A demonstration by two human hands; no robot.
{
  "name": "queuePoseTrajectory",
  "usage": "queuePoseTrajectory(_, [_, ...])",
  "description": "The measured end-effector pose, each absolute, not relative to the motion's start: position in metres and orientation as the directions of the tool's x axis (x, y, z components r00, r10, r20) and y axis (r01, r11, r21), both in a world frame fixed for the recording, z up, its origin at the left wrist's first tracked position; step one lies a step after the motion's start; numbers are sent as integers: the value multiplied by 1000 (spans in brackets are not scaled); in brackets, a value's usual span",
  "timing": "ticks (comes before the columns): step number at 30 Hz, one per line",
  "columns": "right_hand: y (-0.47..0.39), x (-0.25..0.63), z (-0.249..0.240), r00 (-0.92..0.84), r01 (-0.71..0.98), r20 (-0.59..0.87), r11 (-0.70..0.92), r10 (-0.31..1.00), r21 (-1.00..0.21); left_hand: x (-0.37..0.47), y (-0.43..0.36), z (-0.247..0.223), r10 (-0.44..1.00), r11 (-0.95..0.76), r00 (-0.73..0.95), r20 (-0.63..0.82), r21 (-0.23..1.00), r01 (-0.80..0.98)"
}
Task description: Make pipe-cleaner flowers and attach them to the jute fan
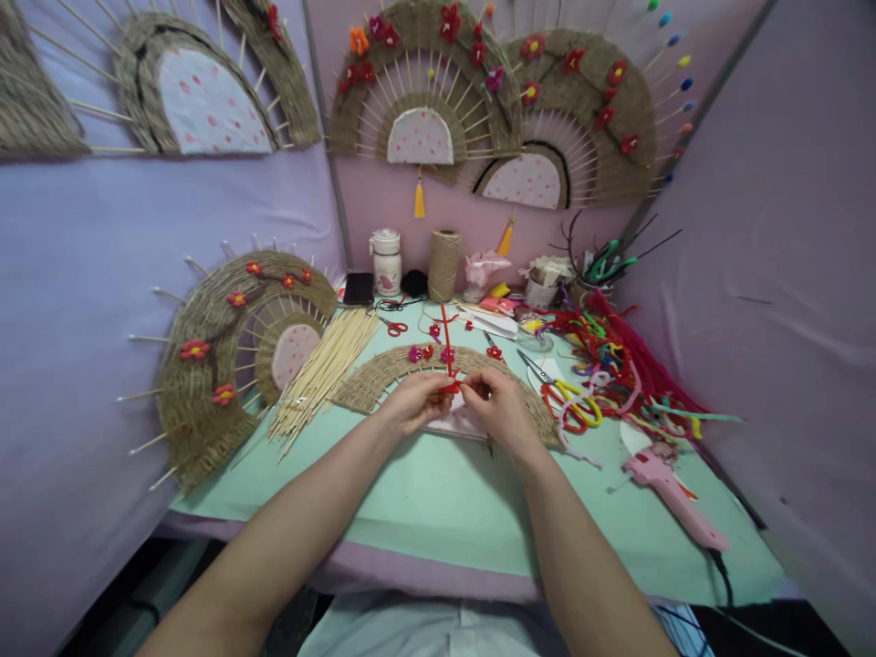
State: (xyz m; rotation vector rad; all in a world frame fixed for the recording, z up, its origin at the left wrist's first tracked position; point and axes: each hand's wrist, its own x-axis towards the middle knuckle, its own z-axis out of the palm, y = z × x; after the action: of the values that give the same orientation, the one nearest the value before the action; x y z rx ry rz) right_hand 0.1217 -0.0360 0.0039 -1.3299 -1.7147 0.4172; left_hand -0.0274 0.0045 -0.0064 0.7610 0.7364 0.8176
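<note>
My left hand [421,400] and my right hand [498,401] meet near the middle of the table, both closed around a red pipe cleaner [447,339]. One end of it stands straight up between them, and its lower part is bent into small loops at my fingertips. Beneath my hands lies a half-round twine fan [373,376] with a pale, dotted centre, partly hidden by my fingers. Small magenta and red flowers [415,354] rest along its upper edge.
Bamboo sticks [328,370] and an upright fan [198,401] are at the left. Yellow-handled scissors [578,403], a pile of pipe cleaners [636,356] and a pink glue gun [674,500] lie at the right. A white bottle [387,265] and twine roll [444,265] stand behind.
</note>
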Motion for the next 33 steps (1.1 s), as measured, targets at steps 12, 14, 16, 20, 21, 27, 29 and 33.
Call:
queuePoseTrajectory(12, [-33,123,-1,0,124,1,1,1000,-992,-26,-1,-1,936,-230,257,242,970,-74])
queuePoseTrajectory(14, [-33,123,0,-60,14,-71,-71,996,-997,-25,-3,-1,917,-302,265,298,953,-25])
queuePoseTrajectory(16, [-34,123,1,-93,-47,-108,-113,990,-992,-24,-4,-1,905,-347,269,330,938,17])
queuePoseTrajectory(20, [-34,125,3,-102,-86,-135,-144,986,-986,-23,-7,0,899,-379,261,350,923,67])
queuePoseTrajectory(21, [-34,126,3,-96,-91,-138,-147,986,-985,-23,-7,0,901,-377,258,348,923,71])
queuePoseTrajectory(27, [-31,129,-7,-54,-58,-149,-152,987,-987,-22,-7,-2,935,-294,240,263,950,102])
queuePoseTrajectory(29, [-32,129,-9,-35,-20,-133,-133,991,-991,-21,-7,-3,943,-253,249,222,962,102])
queuePoseTrajectory(33, [-34,126,-4,-4,140,-60,-59,998,-988,-21,-7,-6,950,-194,264,165,977,88])
